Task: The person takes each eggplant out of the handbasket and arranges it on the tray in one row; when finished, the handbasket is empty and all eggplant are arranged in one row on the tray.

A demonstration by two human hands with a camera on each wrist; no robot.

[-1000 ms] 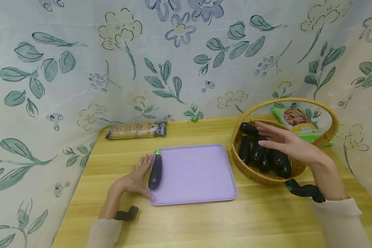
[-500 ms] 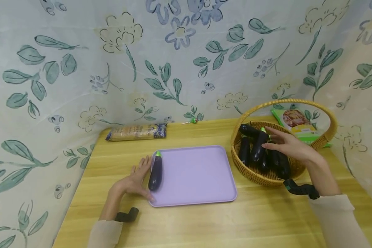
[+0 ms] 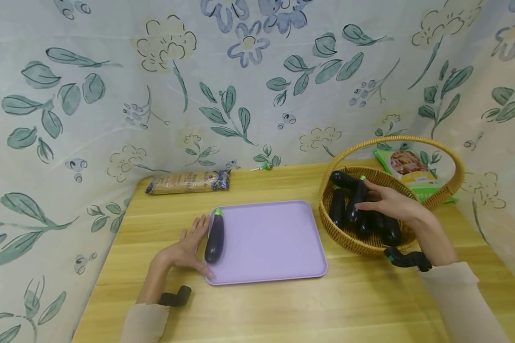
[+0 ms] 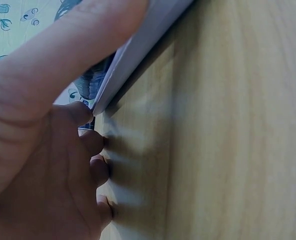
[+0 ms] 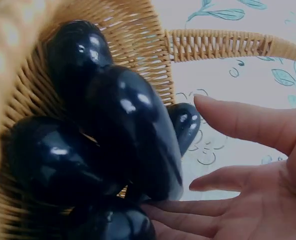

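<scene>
"As you look from the head, where are the fingers?"

"The left hand (image 3: 183,251) is spread at the tray (image 3: 274,243), thumb at its rim. One eggplant (image 3: 215,238) lies on the tray, just beside those fingers; a packet (image 3: 188,182) lies well beyond them."

"And the right hand (image 3: 388,204)?"

"Over the basket (image 3: 347,242), thumb and forefinger apart, both at the top eggplant (image 3: 357,202). Other eggplants (image 3: 337,208) lie beside and below the fingers, a bag (image 3: 412,164) beyond them."

"Left wrist?"

"Fingertips down on the table (image 4: 227,120), slightly spread; the thumb crosses above, by the tray's edge."

"Right wrist?"

"Thumb and forefinger stand wide apart. The lower fingers, nearly together, meet the top eggplant's end. Whether the thumb touches it, I can't tell. The handle (image 5: 217,46) runs above the thumb."
</scene>
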